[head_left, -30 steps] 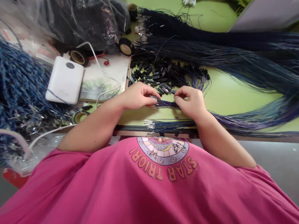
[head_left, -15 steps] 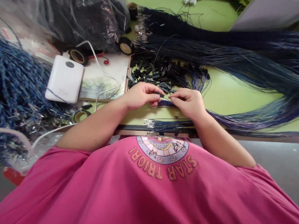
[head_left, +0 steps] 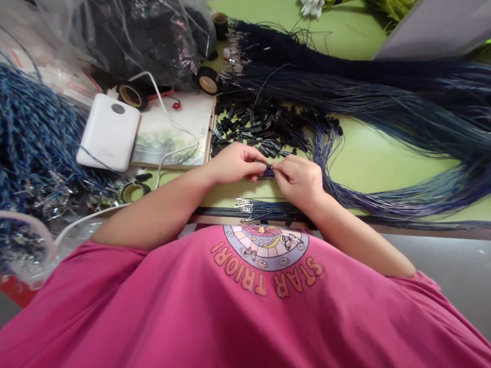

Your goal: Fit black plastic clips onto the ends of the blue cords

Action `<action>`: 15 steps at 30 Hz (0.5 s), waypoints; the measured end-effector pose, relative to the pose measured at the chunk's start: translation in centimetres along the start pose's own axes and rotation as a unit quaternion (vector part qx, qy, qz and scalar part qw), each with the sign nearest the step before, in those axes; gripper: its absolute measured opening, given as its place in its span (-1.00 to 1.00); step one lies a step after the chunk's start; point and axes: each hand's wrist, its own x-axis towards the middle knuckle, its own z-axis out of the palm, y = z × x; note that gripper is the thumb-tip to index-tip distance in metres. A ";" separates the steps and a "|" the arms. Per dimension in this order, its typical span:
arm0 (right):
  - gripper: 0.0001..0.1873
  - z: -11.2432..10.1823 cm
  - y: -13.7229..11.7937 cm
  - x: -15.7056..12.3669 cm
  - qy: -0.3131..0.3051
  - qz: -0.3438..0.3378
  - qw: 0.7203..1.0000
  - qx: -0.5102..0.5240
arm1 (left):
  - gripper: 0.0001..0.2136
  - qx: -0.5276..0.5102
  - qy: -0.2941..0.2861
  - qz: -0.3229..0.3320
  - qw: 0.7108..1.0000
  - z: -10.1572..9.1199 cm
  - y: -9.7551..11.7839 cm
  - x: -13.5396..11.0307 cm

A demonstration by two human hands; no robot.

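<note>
- The black connector (head_left: 268, 164) is mostly covered by the fingers of the left hand (head_left: 239, 163); its openings are too small to be made out.
- The thin wire (head_left: 272, 168) pinched by the right hand (head_left: 299, 180) is almost wholly hidden by the fingers.
- The wire bundle (head_left: 267, 206) near the table edge is partly covered by the right forearm (head_left: 346, 225).
- The dark wires (head_left: 389, 91) are cut off by the right edge, the twisted blue cables (head_left: 15, 119) by the left.
- The clear bag (head_left: 139, 38) is cropped at the top, and its dark contents are blurred by the plastic.
- The faint print on the white power bank (head_left: 108, 133) cannot be read.
</note>
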 end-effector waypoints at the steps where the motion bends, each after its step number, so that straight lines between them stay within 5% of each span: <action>1: -0.64 0.0 -0.1 0.0 -0.011 0.010 1.000 0.014 | -0.84 0.007 0.000 0.003 1.000 0.1 -0.1 0.1; 5: -0.76 -0.8 -0.1 0.6 -0.057 0.104 0.987 0.107 | -0.82 0.019 0.011 0.021 1.000 0.5 -0.6 0.2; 10: -0.71 -3.4 0.0 1.8 -0.212 0.166 0.951 0.154 | -0.69 0.151 0.093 0.103 0.979 -0.7 -1.2 0.5; 12: -0.73 -5.0 1.1 2.2 -0.163 0.187 0.960 0.129 | -0.55 0.249 0.169 0.151 0.942 -1.7 -1.2 0.9; 15: -0.77 -7.4 4.7 2.0 0.007 0.253 0.964 0.082 | -0.31 0.370 0.266 0.137 0.879 -3.0 -1.6 2.0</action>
